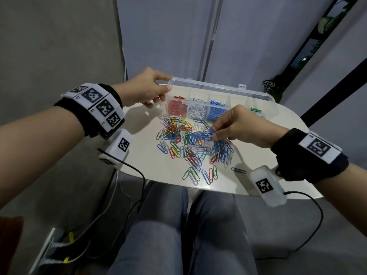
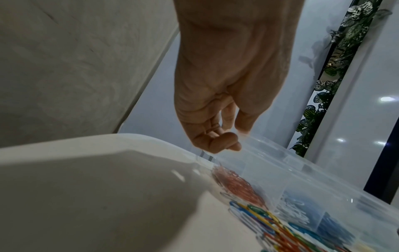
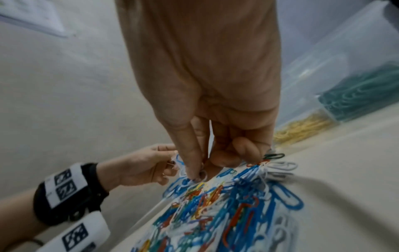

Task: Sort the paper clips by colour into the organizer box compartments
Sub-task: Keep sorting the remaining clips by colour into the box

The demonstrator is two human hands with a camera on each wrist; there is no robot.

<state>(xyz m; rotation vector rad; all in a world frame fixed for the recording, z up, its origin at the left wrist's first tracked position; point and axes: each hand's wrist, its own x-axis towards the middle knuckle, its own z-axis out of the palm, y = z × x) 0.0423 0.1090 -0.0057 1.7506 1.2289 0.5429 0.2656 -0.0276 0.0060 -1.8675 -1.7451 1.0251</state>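
Observation:
A clear organizer box (image 1: 222, 89) lies at the back of the white table (image 1: 143, 151), holding red clips (image 1: 176, 108), white clips (image 1: 196, 111), blue clips (image 1: 215, 111) and green clips (image 1: 256, 110). In the right wrist view yellow clips (image 3: 302, 129) lie beside the green clips (image 3: 362, 95). My left hand (image 1: 169, 83) pinches the box's left end between thumb and forefinger; its fingers (image 2: 226, 138) curl at the box rim (image 2: 302, 170). A mixed pile of clips (image 1: 190, 143) lies in front of the box. My right hand (image 1: 212, 133) pinches a blue clip at the top of the pile (image 3: 226, 204).
A single blue clip (image 1: 238, 170) lies apart near the table's front right. My legs (image 1: 178, 225) sit under the front edge. Cables (image 1: 139, 175) hang off the left side. A plant (image 1: 272, 86) stands behind the box's right end.

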